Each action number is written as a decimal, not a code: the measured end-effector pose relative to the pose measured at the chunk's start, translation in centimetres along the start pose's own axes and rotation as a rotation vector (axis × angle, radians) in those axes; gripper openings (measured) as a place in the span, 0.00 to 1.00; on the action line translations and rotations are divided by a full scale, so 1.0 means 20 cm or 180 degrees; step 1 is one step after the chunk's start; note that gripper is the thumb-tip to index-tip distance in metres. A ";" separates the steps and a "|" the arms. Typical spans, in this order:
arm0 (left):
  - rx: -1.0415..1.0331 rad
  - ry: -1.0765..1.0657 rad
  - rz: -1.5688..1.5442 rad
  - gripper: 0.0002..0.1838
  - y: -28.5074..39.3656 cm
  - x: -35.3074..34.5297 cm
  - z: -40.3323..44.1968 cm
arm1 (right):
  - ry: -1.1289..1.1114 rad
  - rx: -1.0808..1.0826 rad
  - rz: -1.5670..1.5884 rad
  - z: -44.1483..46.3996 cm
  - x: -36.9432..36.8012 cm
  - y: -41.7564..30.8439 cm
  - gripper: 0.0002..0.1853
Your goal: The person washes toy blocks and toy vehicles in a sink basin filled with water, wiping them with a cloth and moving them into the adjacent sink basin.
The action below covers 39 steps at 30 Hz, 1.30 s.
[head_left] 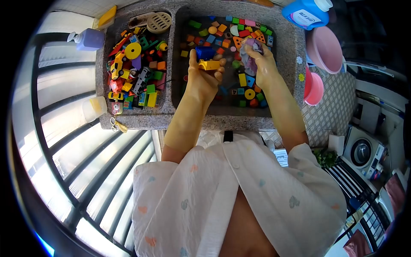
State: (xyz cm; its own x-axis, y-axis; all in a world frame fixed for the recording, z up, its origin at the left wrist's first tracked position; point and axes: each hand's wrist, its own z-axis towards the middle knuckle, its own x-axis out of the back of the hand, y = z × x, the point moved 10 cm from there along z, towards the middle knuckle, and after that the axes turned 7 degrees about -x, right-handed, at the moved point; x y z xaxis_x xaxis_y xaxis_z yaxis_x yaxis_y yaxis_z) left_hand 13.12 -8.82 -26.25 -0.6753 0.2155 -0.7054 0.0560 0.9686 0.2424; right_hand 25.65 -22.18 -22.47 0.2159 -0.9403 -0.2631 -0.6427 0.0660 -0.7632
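My left hand (pixel 203 80), palm up over the right basin (pixel 172 70) of the stone sink, grips a blue and yellow toy truck (pixel 209 65) between thumb and fingers. To its right, my right hand (pixel 266 64) is closed around a wet, crumpled purple-grey cloth (pixel 249 60). The cloth is apart from the truck. Both forearms look covered to near the elbow by thin yellowish gloves. Around and below the hands, many coloured toy blocks (pixel 242 80) lie in the dark water of the basin.
Toy cars and blocks (pixel 140 81) fill the left basin, with a beige slotted drain basket (pixel 159 22) at its back. A purple pump bottle (pixel 89 39) and a clear tub (pixel 94 109) stand left. A blue detergent bottle (pixel 305 14) and pink basins (pixel 324 49) are at right.
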 end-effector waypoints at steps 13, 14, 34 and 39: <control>-0.0521 -0.0647 -0.0249 0.35 0.06 -0.22 -0.02 | -0.0688 -0.0239 0.0473 -0.14 -0.19 0.02 0.20; -0.0529 -0.0643 -0.0260 0.35 0.07 -0.22 -0.03 | -0.0561 -0.0265 0.0456 -0.12 -0.16 0.04 0.18; -0.0972 0.0140 0.0820 0.31 -0.02 -0.07 -0.08 | 0.0740 0.2517 -0.2839 -0.18 -0.34 -0.16 0.18; -0.1154 0.0906 0.1540 0.23 0.15 0.08 -0.20 | 0.0313 0.1237 -0.2319 0.07 -0.16 0.13 0.20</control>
State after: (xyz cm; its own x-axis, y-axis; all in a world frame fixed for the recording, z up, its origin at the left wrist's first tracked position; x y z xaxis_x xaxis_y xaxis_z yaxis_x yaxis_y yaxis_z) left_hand 9.22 -5.97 -23.98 -0.8067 0.5258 -0.2697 0.1840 0.6572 0.7310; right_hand 24.38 -18.56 -24.46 0.4029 -0.8159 0.4147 -0.0634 -0.4769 -0.8766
